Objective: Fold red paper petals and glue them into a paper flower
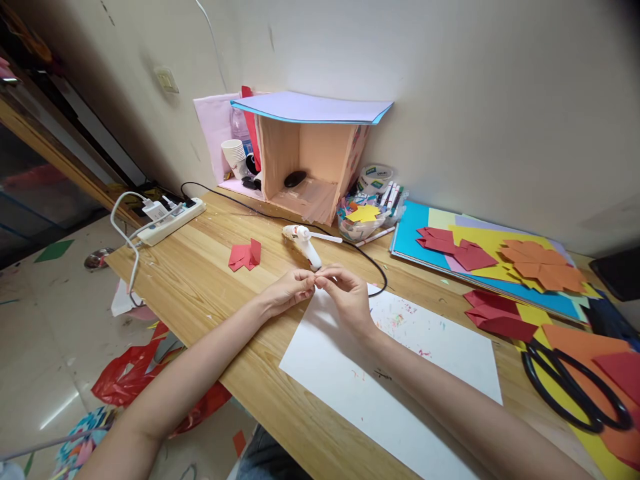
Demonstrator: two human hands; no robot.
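Note:
My left hand and my right hand meet fingertip to fingertip above the far left corner of a white sheet of paper on the wooden table. Both hands are closed in a pinch; whatever sits between the fingers is too small to make out. A white glue gun lies just beyond the hands, its black cord curving past my right hand. A folded red paper piece lies to the left of the hands.
A power strip sits at the table's left corner. An open box with sheets on top stands at the wall, beside a bowl of markers. Coloured paper sheets, folded red and orange pieces and black scissors lie at right.

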